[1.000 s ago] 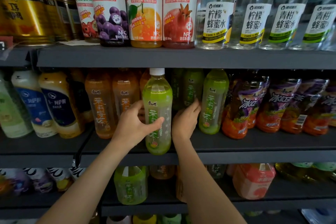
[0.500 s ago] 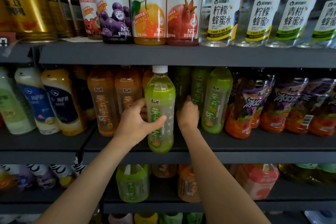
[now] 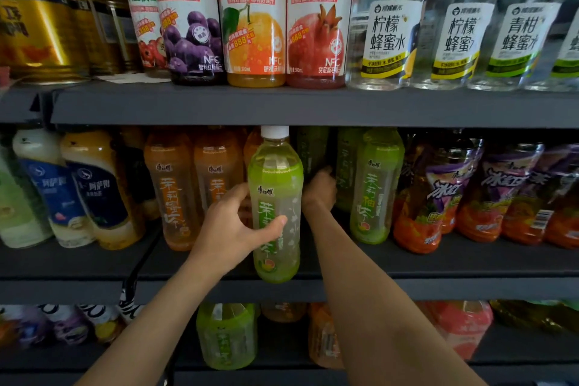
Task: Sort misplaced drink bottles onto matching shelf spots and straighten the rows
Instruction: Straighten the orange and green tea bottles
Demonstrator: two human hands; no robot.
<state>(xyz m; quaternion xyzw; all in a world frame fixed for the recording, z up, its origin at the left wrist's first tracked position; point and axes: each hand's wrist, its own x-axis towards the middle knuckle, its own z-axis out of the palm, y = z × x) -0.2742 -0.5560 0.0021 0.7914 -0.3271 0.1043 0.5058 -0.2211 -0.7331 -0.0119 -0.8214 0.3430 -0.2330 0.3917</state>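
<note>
Reaching deeper since a moment ago, the right hand (image 3: 319, 189) grips a dark green bottle (image 3: 311, 147) behind the row. Left hand (image 3: 233, 229) grasps the white-capped green tea bottle (image 3: 275, 207), upright at the middle shelf (image 3: 470, 260) front.

I see a pale green bottle (image 3: 275, 207) with a white cap; left of it stand amber-orange bottles (image 3: 170, 191), right of it purple-and-orange ones (image 3: 435, 197).
</note>
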